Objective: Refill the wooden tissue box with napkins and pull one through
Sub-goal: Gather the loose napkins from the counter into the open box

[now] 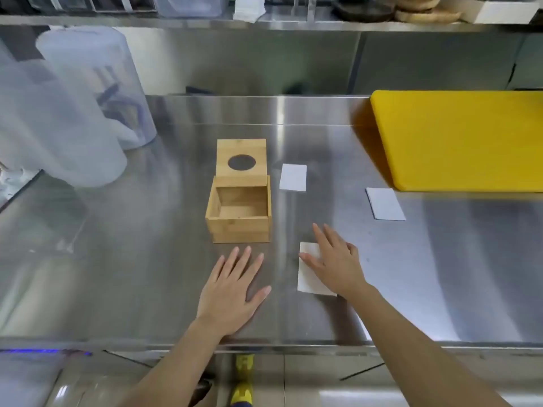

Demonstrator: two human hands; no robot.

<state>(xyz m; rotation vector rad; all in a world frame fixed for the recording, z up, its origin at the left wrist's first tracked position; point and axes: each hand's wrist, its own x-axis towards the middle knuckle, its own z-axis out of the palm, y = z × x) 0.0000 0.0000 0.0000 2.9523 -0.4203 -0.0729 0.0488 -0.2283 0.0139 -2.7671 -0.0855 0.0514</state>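
Both arms were bare and reached forward from the bottom of the view. The left hand [232,289] was flat, palm down, with its fingers straight and a little spread. Its thumb stuck out to the right side. The left wrist was straight, in line with the arm. The right hand [335,264] was also palm down and flat, with its fingers stretched out and pointing forward and a bit to the left. The right arm came in at a slant from the lower right. Neither hand gripped anything. The two hands were near each other but did not touch.
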